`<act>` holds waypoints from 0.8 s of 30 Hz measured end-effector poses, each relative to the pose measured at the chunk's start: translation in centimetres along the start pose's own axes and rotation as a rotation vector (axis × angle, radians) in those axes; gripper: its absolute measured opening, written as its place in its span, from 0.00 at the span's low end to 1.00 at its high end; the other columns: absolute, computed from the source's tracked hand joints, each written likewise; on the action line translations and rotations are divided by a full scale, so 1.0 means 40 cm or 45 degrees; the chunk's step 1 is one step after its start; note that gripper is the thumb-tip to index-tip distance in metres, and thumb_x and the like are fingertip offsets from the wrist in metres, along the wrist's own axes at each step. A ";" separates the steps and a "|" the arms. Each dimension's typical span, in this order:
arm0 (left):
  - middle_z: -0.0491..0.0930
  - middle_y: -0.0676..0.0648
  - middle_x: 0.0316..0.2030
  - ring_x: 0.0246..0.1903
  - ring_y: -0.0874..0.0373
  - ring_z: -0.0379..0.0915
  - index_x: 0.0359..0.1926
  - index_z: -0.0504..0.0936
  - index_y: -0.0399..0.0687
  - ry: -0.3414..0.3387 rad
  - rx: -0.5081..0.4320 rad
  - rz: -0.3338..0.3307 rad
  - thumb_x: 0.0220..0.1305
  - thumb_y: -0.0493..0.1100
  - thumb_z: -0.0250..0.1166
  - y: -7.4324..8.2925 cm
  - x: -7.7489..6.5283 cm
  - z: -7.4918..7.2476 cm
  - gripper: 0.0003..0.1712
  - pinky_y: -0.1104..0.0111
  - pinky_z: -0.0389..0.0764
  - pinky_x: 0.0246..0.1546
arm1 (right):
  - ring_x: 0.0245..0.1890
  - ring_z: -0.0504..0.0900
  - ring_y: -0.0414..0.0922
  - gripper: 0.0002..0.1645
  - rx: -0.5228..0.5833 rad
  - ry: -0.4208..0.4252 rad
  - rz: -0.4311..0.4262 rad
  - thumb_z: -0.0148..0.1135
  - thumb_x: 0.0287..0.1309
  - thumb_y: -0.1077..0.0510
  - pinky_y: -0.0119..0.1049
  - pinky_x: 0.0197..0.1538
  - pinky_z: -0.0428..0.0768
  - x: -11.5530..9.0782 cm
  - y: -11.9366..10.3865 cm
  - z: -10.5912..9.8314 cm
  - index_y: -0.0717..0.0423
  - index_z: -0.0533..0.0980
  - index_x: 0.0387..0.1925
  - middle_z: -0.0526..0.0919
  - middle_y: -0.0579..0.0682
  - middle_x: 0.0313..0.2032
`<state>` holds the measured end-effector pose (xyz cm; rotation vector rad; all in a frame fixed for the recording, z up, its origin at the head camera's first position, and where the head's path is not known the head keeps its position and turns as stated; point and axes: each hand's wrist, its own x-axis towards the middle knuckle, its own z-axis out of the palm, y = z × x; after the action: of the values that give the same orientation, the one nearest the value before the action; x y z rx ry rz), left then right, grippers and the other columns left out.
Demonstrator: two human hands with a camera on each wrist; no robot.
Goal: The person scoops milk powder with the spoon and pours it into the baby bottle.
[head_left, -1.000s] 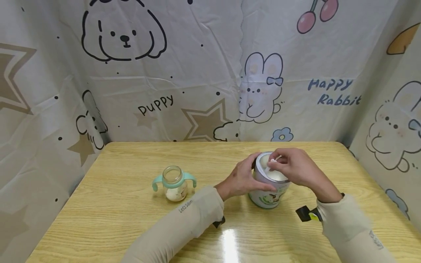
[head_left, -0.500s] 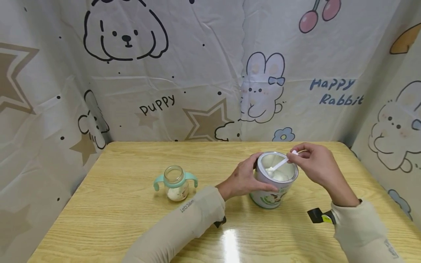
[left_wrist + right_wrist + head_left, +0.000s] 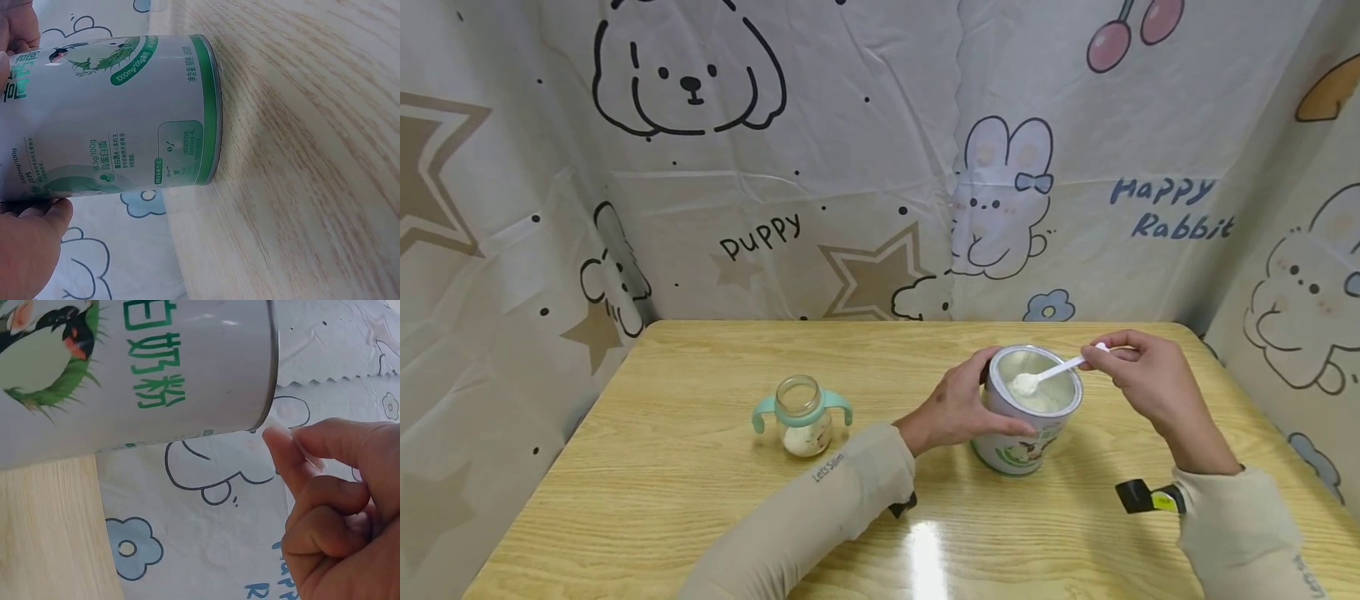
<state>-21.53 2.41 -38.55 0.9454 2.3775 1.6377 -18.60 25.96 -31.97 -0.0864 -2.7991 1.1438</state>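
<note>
My left hand [image 3: 958, 408] grips the side of a white and green milk powder can [image 3: 1009, 457], thumb across its front. The can's top is uncovered, and pale powder shows inside. In my right hand [image 3: 1153, 387] I pinch the end of a white scoop [image 3: 1063, 367] between thumb and fingertips. The scoop's bowl, heaped with powder, is over the can's mouth, inside the rim in the head view. The right wrist view shows the curled fingers [image 3: 325, 550] beside the can's rim; the can hides the bowl there.
To the left of the can, a clear baby bottle [image 3: 805, 439] with mint-green handles stands uncapped on the wooden table [image 3: 700, 500], with pale powder at its bottom. A printed cloth [image 3: 850, 167] hangs behind the table and at both sides.
My right hand has moved right, drawing the scoop from down in the can up near its rim, now heaped with powder. My left hand still grips the can.
</note>
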 end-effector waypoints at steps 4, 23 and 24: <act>0.75 0.53 0.60 0.57 0.67 0.71 0.70 0.64 0.47 -0.002 -0.008 -0.008 0.44 0.44 0.84 0.001 0.001 -0.001 0.54 0.74 0.73 0.59 | 0.25 0.65 0.43 0.28 0.034 -0.007 0.009 0.59 0.70 0.42 0.36 0.22 0.62 0.003 0.005 -0.002 0.65 0.77 0.51 0.88 0.45 0.33; 0.65 0.44 0.71 0.69 0.57 0.61 0.74 0.59 0.42 0.002 0.045 -0.090 0.46 0.46 0.84 0.020 -0.015 -0.038 0.59 0.72 0.65 0.67 | 0.19 0.63 0.36 0.24 0.287 -0.046 0.030 0.61 0.69 0.46 0.33 0.18 0.61 0.025 -0.005 -0.023 0.65 0.75 0.49 0.82 0.29 0.25; 0.63 0.44 0.71 0.70 0.57 0.60 0.75 0.58 0.42 0.001 0.043 -0.098 0.46 0.46 0.83 0.021 -0.017 -0.042 0.60 0.72 0.65 0.67 | 0.19 0.63 0.36 0.24 0.303 -0.047 0.022 0.61 0.69 0.47 0.33 0.19 0.61 0.026 -0.006 -0.024 0.65 0.75 0.49 0.82 0.30 0.25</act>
<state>-21.34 0.89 -37.28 0.8471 2.4171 1.5764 -19.49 26.57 -31.02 -0.0688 -2.6738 1.4863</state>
